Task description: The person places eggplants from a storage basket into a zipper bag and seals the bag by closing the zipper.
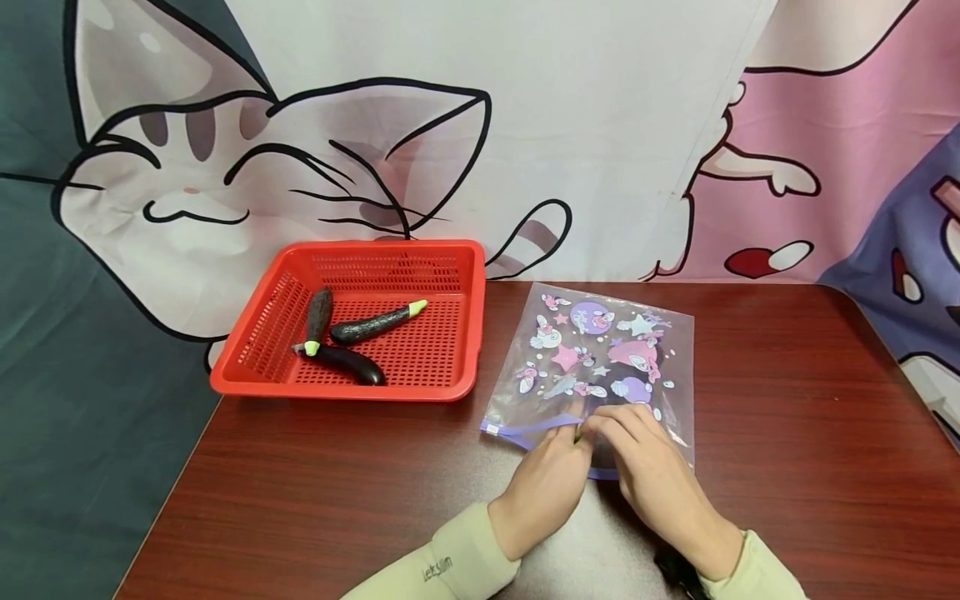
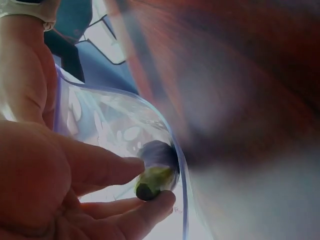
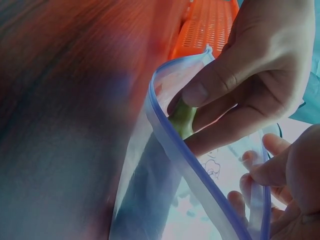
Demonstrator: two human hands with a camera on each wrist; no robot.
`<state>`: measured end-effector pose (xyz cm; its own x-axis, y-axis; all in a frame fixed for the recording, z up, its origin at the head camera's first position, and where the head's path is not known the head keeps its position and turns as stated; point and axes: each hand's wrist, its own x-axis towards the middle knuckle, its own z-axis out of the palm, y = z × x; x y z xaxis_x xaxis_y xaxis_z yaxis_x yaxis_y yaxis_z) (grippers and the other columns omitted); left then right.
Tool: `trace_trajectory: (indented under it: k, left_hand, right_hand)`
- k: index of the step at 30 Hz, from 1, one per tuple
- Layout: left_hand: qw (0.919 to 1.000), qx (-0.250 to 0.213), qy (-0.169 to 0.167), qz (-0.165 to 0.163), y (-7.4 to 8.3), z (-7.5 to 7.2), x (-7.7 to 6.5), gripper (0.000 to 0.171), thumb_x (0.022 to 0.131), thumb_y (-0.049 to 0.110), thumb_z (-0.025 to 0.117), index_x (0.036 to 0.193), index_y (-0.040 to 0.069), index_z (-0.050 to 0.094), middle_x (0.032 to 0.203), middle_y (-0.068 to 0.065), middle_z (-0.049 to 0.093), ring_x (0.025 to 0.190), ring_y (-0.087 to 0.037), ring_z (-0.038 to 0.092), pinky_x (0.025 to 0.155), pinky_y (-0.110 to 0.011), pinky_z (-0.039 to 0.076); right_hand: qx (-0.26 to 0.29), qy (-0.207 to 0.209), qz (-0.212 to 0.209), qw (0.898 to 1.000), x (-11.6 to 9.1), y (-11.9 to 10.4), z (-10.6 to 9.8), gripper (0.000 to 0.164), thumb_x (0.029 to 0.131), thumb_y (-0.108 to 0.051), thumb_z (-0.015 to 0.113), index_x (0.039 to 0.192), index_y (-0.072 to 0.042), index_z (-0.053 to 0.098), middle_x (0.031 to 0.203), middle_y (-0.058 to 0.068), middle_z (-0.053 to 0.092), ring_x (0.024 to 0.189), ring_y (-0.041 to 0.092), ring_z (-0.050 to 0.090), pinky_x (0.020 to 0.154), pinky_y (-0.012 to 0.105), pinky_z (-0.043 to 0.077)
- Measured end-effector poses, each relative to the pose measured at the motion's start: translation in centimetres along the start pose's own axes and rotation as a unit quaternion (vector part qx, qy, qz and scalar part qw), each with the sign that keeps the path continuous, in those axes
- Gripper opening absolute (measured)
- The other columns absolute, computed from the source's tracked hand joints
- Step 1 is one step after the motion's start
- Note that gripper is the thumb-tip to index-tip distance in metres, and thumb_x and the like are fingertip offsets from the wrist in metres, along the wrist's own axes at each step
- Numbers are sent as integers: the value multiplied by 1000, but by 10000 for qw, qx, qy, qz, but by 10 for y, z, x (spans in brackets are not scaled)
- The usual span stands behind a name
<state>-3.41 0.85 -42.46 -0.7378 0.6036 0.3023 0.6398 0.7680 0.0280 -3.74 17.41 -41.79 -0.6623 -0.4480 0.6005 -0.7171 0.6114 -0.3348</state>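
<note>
While the purple rim of a clear printed zip bag is pinched by the right hand, a dark vegetable is held by its green end in the left hand. That end is gripped between thumb and fingers, so the left fingers are drawn in pretty narrow. The dark body can be seen through the plastic, inside the bag, with the green tip near the mouth. On the right hand, the plastic is caught between thumb and curled fingers. The bag is laid on a brown table, mouth turned toward the person, and a white slider can be spotted at its left corner. Over to the left, three dark veggies are held in a red basket, two of them tipped with light green.
</note>
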Motion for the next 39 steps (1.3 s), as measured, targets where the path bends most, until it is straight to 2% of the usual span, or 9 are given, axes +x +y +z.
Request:
trace_trajectory:
  k: [4,7,11,13,20,29,33,35,39]
  left_hand:
    - [9994,289,32,198,-1,4,1,19,92,7,63,106,3,74,123,-16,66,97,-18,68,89,-27,51]
    - [9983,500,18,303,-2,7,3,24,90,9,64,111,1,72,124,-16,65,108,-21,66,98,-27,47]
    - [9977,581,-59,355,-4,9,4,37,88,12,64,122,-2,67,133,-21,60,126,-27,57,109,-30,39]
    - [9976,560,-62,402,-6,10,4,38,88,13,63,122,-3,67,132,-21,60,128,-28,55,111,-31,37]
    - [9986,361,116,370,-11,8,4,31,86,18,68,112,1,69,119,-14,65,119,-24,58,108,-29,39]
    - [9999,33,-113,127,-8,0,-3,45,90,22,66,127,-3,64,137,-24,57,130,-32,54,105,-31,44]
    - [9994,-120,-326,92,-7,-9,-9,52,91,27,68,134,-1,61,144,-25,51,136,-33,48,108,-32,41]
    - [9988,-323,-367,97,-7,-13,-10,51,90,28,70,132,0,62,142,-21,53,133,-31,51,108,-32,41]
    - [9967,-723,-343,148,-8,-20,-13,41,89,27,74,123,4,68,130,-11,60,116,-21,59,97,-26,48]
  right_hand:
    - [4,-5,3,10000,1,0,0,39,97,-5,29,108,-4,66,111,4,64,101,24,56,94,27,36]
    - [11,-13,21,10000,1,0,-1,40,99,-6,28,108,-4,67,111,4,64,101,24,56,94,27,37]
    - [16,-75,78,9999,0,0,-1,39,96,-4,30,108,-5,67,111,3,64,101,23,56,94,28,37]
    - [9,-140,127,9998,0,0,-1,37,94,-1,32,108,-5,67,112,3,64,102,23,56,94,28,37]
    - [17,-272,266,9993,-1,0,-2,38,90,3,37,111,-6,67,114,4,63,106,25,55,99,25,34]
    - [23,-316,332,9989,-2,-1,-2,38,90,5,38,111,-7,67,115,4,63,105,24,55,97,25,36]
    - [-8,-311,348,9989,-2,0,-2,39,88,8,39,112,-7,66,115,3,63,105,24,54,96,26,36]
    - [-28,-303,345,9989,-2,0,-2,40,88,9,40,112,-7,66,115,3,63,105,24,55,96,25,36]
    - [-47,-273,337,9990,-2,-1,-2,41,86,10,42,114,-8,66,116,3,63,105,23,55,94,25,38]
